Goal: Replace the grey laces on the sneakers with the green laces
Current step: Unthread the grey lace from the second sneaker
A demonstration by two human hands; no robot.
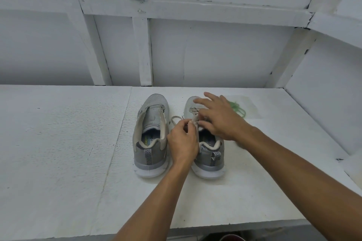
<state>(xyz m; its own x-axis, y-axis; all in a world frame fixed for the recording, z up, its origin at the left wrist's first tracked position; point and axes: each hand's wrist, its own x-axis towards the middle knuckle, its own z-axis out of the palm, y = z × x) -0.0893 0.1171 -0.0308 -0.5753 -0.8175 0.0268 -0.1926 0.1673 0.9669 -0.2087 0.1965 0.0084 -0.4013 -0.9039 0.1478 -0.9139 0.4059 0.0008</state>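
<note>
Two grey sneakers stand side by side on the white table, heels toward me. The left sneaker (151, 135) has no lace in its eyelets. On the right sneaker (209, 154) a grey lace (177, 118) loops out to the left. My left hand (183, 143) pinches that grey lace beside the shoe's tongue. My right hand (219, 118) hovers over the shoe's lacing, thumb and a finger pinching the lace, the other fingers spread. The green laces (238, 108) lie in a clear bag behind my right hand, partly hidden.
The white table (68, 143) runs to a front edge near me. White walls with wooden framing rise right behind and on the right (323, 94). A dark red object (231, 237) shows below the table's front edge.
</note>
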